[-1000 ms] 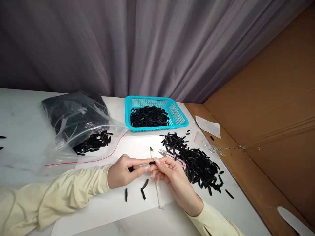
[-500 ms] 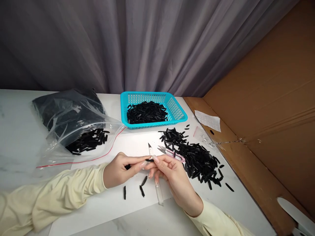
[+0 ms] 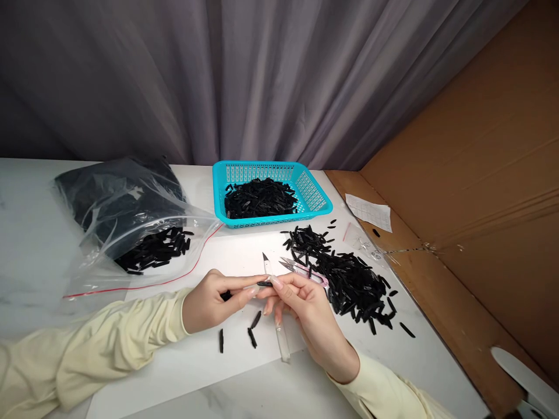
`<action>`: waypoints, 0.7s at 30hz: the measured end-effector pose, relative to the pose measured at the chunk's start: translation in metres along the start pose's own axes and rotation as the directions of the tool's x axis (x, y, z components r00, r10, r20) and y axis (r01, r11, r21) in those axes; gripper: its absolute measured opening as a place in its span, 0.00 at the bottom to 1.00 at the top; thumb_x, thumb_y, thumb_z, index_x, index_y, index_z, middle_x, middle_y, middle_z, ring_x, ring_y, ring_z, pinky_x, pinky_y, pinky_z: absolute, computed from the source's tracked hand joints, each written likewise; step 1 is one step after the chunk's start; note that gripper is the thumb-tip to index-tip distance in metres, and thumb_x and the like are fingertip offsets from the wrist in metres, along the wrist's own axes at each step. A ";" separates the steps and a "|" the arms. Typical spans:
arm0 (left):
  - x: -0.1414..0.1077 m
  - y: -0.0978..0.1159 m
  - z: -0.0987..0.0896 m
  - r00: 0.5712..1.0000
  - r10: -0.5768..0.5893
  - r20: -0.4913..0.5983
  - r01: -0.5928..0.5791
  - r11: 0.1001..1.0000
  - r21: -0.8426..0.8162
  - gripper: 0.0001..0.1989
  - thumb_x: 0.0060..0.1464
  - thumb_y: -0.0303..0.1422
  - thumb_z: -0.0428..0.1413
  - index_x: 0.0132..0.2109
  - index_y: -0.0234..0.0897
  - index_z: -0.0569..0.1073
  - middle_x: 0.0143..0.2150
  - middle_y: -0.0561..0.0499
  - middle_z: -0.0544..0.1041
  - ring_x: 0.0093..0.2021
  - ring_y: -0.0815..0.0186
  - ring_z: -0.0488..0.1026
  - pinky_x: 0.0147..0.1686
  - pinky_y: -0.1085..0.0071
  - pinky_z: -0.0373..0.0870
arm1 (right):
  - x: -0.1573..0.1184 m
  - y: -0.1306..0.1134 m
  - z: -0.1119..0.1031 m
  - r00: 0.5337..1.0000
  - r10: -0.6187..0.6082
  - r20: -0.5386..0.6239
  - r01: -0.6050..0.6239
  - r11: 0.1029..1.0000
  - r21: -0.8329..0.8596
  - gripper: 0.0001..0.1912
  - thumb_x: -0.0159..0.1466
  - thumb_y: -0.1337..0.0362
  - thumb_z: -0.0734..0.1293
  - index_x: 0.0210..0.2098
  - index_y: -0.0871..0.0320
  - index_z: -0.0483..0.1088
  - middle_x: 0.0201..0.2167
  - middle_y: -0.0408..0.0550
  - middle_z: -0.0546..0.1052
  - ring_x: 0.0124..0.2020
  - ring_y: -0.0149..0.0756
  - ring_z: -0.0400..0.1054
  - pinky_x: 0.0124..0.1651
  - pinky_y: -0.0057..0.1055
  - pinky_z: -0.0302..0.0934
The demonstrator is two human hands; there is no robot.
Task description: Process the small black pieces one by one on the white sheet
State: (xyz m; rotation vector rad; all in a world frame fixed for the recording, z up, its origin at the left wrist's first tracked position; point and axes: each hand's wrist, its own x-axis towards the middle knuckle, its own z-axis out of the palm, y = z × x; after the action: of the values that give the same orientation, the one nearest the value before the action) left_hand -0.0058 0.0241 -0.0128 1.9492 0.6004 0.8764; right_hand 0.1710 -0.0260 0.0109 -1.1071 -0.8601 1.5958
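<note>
A small black elongated piece (image 3: 264, 284) is pinched between the fingertips of both my hands, over the white paper (image 3: 174, 355). My left hand (image 3: 213, 299) has thumb and forefinger closed on its left end. At the other end, the thumb and fingers of my right hand (image 3: 301, 302) grip it. A craft knife (image 3: 283, 343) passes below my right fingers, blade pointing away; whether those fingers hold it, I cannot tell. Another black piece (image 3: 226, 295) shows by my left palm, partly hidden. Loose black pieces (image 3: 252, 337) lie on the paper just below my hands.
A blue basket (image 3: 273, 222) of black pieces stands at the back. To the left lies an open zip bag (image 3: 117, 203) with more. Pink-handled snips (image 3: 305, 271) rest against a heap of pieces (image 3: 358, 285) on the right. Cardboard (image 3: 471, 174) rises beyond the table's right edge.
</note>
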 end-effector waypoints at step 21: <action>-0.002 -0.002 0.001 0.997 -0.071 -0.006 0.071 0.997 -0.026 0.17 0.58 0.29 0.48 0.51 0.28 0.73 0.13 0.61 0.54 0.16 0.75 0.47 0.14 0.78 0.48 | 0.002 0.001 0.000 0.999 -0.001 0.037 0.000 1.000 0.030 0.10 0.56 0.61 0.71 0.33 0.59 0.68 0.22 0.43 0.76 0.22 0.29 0.67 0.29 0.27 0.63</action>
State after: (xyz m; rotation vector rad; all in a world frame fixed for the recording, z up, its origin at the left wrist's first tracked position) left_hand -0.0067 0.0229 -0.0155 1.8907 0.6549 0.8428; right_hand 0.1707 -0.0245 0.0098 -1.0593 -0.8575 1.6285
